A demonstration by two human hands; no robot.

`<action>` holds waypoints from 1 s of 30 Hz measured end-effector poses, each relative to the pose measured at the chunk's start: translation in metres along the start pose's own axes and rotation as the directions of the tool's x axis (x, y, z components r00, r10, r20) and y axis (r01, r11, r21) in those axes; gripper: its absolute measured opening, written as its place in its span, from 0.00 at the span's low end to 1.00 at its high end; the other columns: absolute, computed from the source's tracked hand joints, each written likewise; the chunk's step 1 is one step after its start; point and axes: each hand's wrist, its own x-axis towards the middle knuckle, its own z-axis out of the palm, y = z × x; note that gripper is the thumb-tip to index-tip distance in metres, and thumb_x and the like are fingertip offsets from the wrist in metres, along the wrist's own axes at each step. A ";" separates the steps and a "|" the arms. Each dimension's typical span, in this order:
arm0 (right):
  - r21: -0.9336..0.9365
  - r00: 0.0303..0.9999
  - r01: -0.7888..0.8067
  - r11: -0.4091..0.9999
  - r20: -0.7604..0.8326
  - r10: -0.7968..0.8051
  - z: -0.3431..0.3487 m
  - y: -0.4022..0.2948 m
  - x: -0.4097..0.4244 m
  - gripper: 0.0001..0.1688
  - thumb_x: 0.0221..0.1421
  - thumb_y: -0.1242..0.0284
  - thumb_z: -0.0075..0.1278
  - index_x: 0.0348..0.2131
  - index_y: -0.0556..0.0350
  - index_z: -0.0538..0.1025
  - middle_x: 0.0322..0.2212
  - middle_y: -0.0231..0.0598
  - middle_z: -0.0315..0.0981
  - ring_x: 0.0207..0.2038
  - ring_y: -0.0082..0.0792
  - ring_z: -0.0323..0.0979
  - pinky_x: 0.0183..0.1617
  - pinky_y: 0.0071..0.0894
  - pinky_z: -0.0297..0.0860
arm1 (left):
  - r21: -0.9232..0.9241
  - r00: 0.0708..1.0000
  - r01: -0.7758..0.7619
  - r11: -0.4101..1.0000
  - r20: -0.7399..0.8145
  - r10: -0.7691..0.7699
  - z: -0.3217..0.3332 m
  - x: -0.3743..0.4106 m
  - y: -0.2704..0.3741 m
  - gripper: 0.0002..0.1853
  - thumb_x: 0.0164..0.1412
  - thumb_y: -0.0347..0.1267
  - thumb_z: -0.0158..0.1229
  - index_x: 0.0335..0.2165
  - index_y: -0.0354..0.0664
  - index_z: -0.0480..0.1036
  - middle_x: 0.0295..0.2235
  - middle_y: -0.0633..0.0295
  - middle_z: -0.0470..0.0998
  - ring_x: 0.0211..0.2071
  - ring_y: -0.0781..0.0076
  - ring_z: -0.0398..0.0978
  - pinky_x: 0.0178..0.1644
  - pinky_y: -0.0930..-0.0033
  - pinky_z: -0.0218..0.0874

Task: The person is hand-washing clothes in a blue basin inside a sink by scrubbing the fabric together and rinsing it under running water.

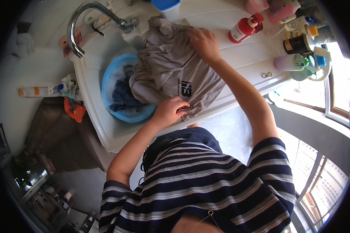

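Observation:
A wet grey-beige garment [163,61] with a dark printed mark lies bunched and partly spread over the sink's ribbed white washboard surface [236,59]. My left hand [169,111] pinches its near edge, with a fold of cloth between thumb and fingers. On the garment's far right side rests my right hand [203,43], its fingers bent over the fabric; whether they grip it is hidden. Part of the garment hangs over a light blue basin [105,81] on the left. Inside the basin, dark blue cloth [124,94] sits in sudsy water.
A chrome faucet [73,35] arches over the white sink basin [90,90]. Up on the right stand a red pump bottle [241,32], a purple bottle [288,62] and several other bottles. A blue-lidded tub [169,10] is at the back. Left of the sink hangs an orange-red cloth [74,110].

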 end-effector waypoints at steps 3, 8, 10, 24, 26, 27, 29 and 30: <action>0.066 0.986 0.097 0.993 0.132 -0.105 -0.033 -0.017 -0.076 0.27 0.57 0.67 0.59 0.57 0.39 0.78 0.59 0.28 0.72 0.56 0.42 0.71 0.60 0.46 0.67 | 0.029 0.999 0.022 0.999 -0.028 -0.021 -0.003 0.000 0.007 0.16 0.55 0.31 0.72 0.43 0.44 0.81 0.36 0.61 0.80 0.37 0.64 0.82 0.40 0.64 0.73; 0.151 0.971 0.145 0.978 0.168 -0.170 -0.085 -0.025 -0.131 0.29 0.54 0.68 0.61 0.57 0.37 0.78 0.60 0.29 0.71 0.58 0.43 0.70 0.61 0.47 0.67 | 0.049 0.997 0.047 0.998 -0.067 -0.044 0.004 0.000 0.013 0.17 0.53 0.36 0.75 0.41 0.44 0.81 0.35 0.61 0.79 0.35 0.64 0.81 0.39 0.65 0.73; 0.146 0.972 0.170 0.975 0.137 -0.190 -0.067 -0.002 -0.100 0.30 0.54 0.68 0.62 0.57 0.37 0.77 0.61 0.29 0.71 0.57 0.44 0.70 0.61 0.48 0.67 | 0.042 0.996 0.043 0.998 -0.075 -0.040 0.008 0.003 0.013 0.17 0.53 0.37 0.75 0.39 0.43 0.80 0.35 0.61 0.79 0.33 0.65 0.80 0.39 0.65 0.72; 0.930 0.883 -0.366 -0.031 0.357 0.306 -0.022 0.054 -0.012 0.23 0.72 0.57 0.48 0.60 0.42 0.76 0.58 0.41 0.74 0.59 0.41 0.71 0.61 0.42 0.68 | 0.421 0.877 0.011 0.907 -0.441 0.193 0.055 0.145 0.036 0.14 0.56 0.40 0.70 0.30 0.43 0.75 0.29 0.59 0.77 0.33 0.55 0.78 0.33 0.53 0.67; 0.747 0.852 -0.316 -0.585 0.495 0.172 -0.032 0.056 -0.028 0.27 0.75 0.52 0.41 0.64 0.40 0.71 0.62 0.42 0.69 0.62 0.42 0.67 0.62 0.45 0.66 | 0.395 0.890 -0.005 0.919 -0.418 0.184 0.056 0.148 0.034 0.15 0.55 0.39 0.71 0.29 0.42 0.75 0.28 0.58 0.77 0.34 0.54 0.78 0.34 0.53 0.66; 0.547 0.845 -0.265 -0.794 0.529 0.081 -0.038 0.057 -0.036 0.29 0.76 0.50 0.38 0.66 0.40 0.69 0.64 0.43 0.66 0.63 0.43 0.65 0.63 0.47 0.65 | 0.338 0.888 -0.016 0.941 -0.428 0.169 0.056 0.149 0.031 0.14 0.55 0.38 0.71 0.28 0.41 0.75 0.28 0.58 0.76 0.32 0.55 0.77 0.33 0.53 0.66; 0.389 0.855 -0.199 -0.899 0.517 0.034 -0.048 0.058 -0.056 0.32 0.76 0.48 0.32 0.69 0.37 0.64 0.68 0.45 0.60 0.63 0.50 0.63 0.63 0.52 0.65 | 0.226 0.888 -0.031 0.974 -0.441 0.131 0.053 0.145 0.023 0.14 0.55 0.36 0.72 0.27 0.40 0.74 0.27 0.58 0.75 0.30 0.55 0.77 0.32 0.55 0.66; 0.346 0.849 -0.178 -0.921 0.527 0.034 -0.058 0.058 -0.067 0.32 0.76 0.48 0.32 0.69 0.36 0.64 0.68 0.45 0.60 0.63 0.51 0.63 0.63 0.51 0.65 | 0.182 0.885 -0.019 0.983 -0.455 0.102 0.049 0.140 0.021 0.13 0.55 0.35 0.71 0.27 0.40 0.74 0.27 0.57 0.75 0.30 0.53 0.76 0.32 0.54 0.66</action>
